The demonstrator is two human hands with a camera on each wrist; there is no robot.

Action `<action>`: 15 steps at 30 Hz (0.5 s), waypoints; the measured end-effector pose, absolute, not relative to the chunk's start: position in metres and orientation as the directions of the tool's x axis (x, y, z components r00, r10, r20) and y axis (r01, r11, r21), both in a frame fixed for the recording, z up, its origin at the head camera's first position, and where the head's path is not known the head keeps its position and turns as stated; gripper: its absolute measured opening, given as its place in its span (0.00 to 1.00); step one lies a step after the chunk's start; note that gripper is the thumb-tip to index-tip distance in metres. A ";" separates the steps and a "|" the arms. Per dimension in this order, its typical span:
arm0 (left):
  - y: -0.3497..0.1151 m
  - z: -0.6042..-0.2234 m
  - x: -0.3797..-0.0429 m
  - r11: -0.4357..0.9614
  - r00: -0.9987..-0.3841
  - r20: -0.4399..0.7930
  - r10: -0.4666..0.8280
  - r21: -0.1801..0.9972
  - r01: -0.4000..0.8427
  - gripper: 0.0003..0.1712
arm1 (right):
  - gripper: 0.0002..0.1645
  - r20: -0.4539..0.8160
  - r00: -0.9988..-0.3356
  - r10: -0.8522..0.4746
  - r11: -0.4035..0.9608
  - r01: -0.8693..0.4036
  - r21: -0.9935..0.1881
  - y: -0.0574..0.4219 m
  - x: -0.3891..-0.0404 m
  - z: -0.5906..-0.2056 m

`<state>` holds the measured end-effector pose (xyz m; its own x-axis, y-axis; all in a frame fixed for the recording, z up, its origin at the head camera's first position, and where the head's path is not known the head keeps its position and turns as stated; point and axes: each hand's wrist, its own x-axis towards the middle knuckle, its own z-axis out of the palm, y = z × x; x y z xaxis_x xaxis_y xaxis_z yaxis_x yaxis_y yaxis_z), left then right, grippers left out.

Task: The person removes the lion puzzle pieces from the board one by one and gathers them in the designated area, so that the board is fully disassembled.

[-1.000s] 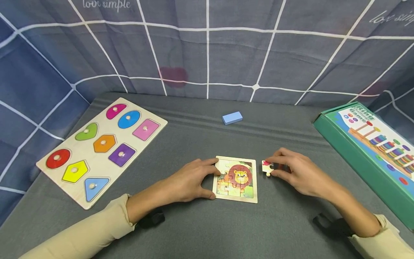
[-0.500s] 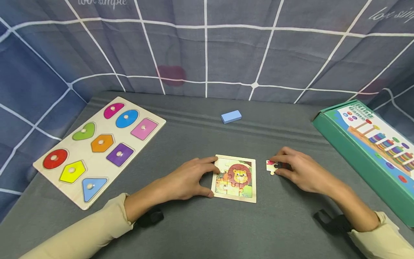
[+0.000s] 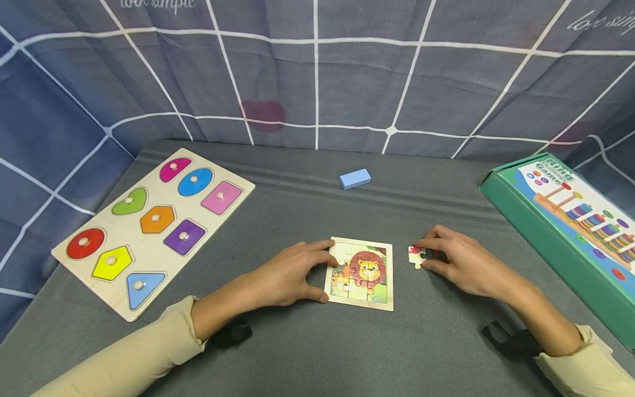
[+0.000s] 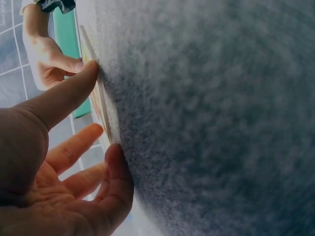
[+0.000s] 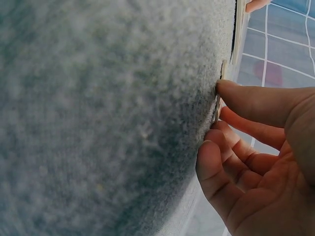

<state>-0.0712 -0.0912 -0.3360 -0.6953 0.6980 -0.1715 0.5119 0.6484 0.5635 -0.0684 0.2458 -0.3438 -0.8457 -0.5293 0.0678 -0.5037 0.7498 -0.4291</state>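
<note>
A square wooden jigsaw puzzle (image 3: 368, 270) with a lion picture and a pale rim lies flat on the grey cloth. My left hand (image 3: 292, 275) rests at its left side, the index fingertip at the upper left corner and the thumb by the lower left edge. In the left wrist view, the thumb and fingers of that hand (image 4: 64, 162) touch the thin board edge. To the right of the board, my right hand (image 3: 463, 264) pinches a small jigsaw piece (image 3: 414, 257) with red and cream print. The right wrist view shows the piece edge-on by the thumb.
A shape-knob board (image 3: 149, 234) with colourful pieces lies at the left. Behind the puzzle sits a small blue block (image 3: 354, 179). On the right stands a green toy box (image 3: 550, 237). A checked cloth (image 3: 357, 82) hangs along the back.
Over the first half second my right hand moved slightly right with the jigsaw piece, away from the puzzle. Since then nothing visibly moves. My left hand stays at the board's left side.
</note>
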 end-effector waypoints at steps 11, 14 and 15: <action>-0.091 -0.336 -0.071 0.649 -0.698 -0.168 0.696 0.563 0.512 0.32 | 0.21 0.092 -0.849 -0.521 0.757 -0.509 -0.409 0.247 -0.066 -0.341; -0.091 -0.336 -0.071 0.648 -0.697 -0.171 0.696 0.567 0.508 0.31 | 0.20 0.107 -0.851 -0.513 0.758 -0.508 -0.409 0.245 -0.063 -0.339; -0.091 -0.336 -0.071 0.648 -0.698 -0.170 0.696 0.567 0.508 0.31 | 0.19 0.116 -0.851 -0.512 0.756 -0.511 -0.408 0.244 -0.062 -0.339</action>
<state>-0.0710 -0.0914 -0.3364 -0.6975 0.6960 -0.1702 0.5081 0.6479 0.5675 -0.0624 0.2440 -0.3386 -0.8509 -0.5124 0.1159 -0.5112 0.7565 -0.4080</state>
